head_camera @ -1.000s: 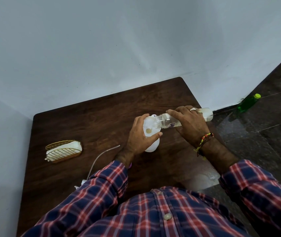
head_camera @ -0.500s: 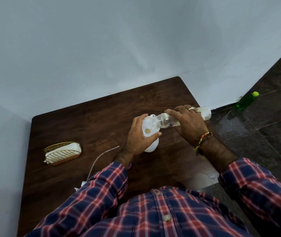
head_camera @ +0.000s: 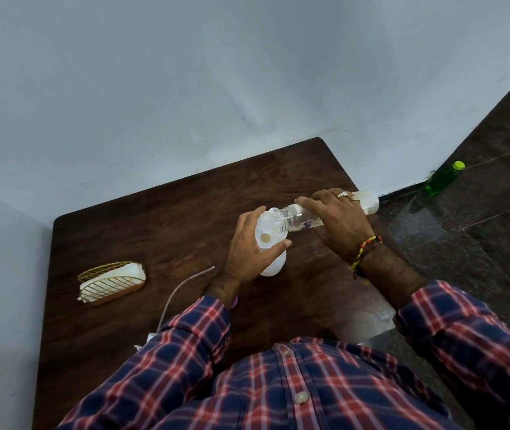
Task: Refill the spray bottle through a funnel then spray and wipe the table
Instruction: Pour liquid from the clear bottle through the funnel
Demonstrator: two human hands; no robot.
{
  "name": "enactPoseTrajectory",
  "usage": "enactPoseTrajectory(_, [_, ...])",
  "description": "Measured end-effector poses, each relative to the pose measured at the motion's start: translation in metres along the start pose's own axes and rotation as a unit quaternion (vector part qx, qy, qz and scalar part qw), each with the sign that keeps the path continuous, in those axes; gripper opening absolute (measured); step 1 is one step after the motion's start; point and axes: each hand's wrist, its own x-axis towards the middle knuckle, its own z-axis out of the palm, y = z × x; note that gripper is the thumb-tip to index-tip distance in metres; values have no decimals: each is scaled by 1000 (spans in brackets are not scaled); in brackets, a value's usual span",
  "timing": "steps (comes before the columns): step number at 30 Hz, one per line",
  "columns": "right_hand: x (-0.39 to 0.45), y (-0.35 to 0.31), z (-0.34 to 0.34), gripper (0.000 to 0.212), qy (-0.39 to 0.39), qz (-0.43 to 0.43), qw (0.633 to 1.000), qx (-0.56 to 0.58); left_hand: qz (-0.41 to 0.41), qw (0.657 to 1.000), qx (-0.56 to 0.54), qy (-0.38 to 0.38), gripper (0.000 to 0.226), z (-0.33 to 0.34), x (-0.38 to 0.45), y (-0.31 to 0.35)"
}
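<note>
A white spray bottle (head_camera: 273,266) stands on the dark wooden table (head_camera: 160,218) with a white funnel (head_camera: 264,232) in its neck. My left hand (head_camera: 249,249) grips the funnel and bottle top. A clear plastic bottle (head_camera: 297,220) lies almost level in my right hand (head_camera: 336,223), its open mouth resting over the funnel's rim. The clear bottle's far end (head_camera: 370,203) looks whitish. The spray head with its thin tube (head_camera: 179,293) lies on the table near my left sleeve, partly hidden.
A gold wire holder with white napkins (head_camera: 112,282) sits at the table's left. The table stands in a corner of pale walls. A green bottle (head_camera: 441,180) stands on the dark floor to the right. A shiny patch lies on the floor by the table's right edge.
Both hands hold nearly the same pose; the clear bottle stays tipped over the funnel. Only the view has shifted slightly.
</note>
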Motion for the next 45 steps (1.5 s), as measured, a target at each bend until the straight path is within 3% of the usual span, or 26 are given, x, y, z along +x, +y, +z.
enactPoseTrajectory(45, [3,-2,-4,62,12,-3,1000,6,-22,1000,16,9,84,4,3,-4])
